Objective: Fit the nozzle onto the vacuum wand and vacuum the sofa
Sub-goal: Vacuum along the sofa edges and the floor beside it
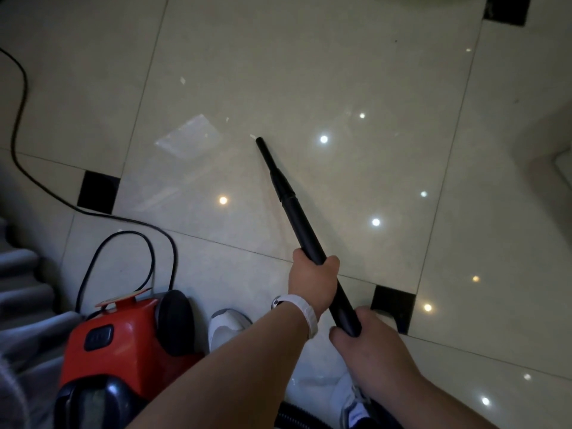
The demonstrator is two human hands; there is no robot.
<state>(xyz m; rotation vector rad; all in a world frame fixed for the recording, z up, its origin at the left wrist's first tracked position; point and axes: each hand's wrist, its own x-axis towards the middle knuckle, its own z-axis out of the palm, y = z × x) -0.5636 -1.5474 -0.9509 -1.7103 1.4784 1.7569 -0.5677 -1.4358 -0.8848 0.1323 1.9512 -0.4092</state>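
Note:
A long black vacuum wand [292, 205] slants from lower right up toward the middle of the floor, its thin tip bare with no nozzle on it. My left hand [312, 275], with a white watch on its wrist, grips the wand around its middle. My right hand [362, 332] holds the wand's near, thicker end. The red canister vacuum [123, 345] stands on the floor at lower left beside my feet. No nozzle is in view.
A black power cord [18, 119] snakes across the glossy tile floor [309, 72] from the left to the vacuum. Grey sofa fabric [21, 289] fills the lower left edge. My white shoes [226, 325] stand below the wand. A black ribbed hose [288, 416] shows at the bottom.

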